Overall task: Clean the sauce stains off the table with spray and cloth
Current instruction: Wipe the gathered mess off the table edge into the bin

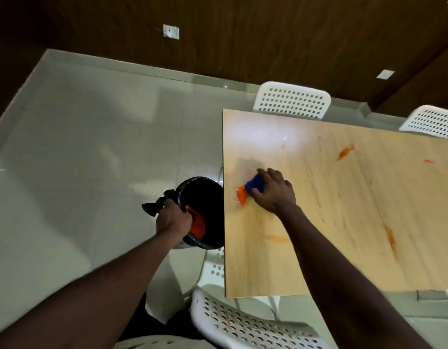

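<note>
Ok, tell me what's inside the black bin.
Inside the bin, an orange smear lies on its inner wall by the left hand gripping the rim. The bottom is too dark to see.

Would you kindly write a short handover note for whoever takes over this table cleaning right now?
Left hand grips the rim of the black bin, beside the table edge.
Right hand holds the blue cloth against an orange sauce pile near that edge.
Done: orange residue is in the bin.
Left: sweep the pile in, wipe the remaining smears.
No spray bottle in view.
</note>
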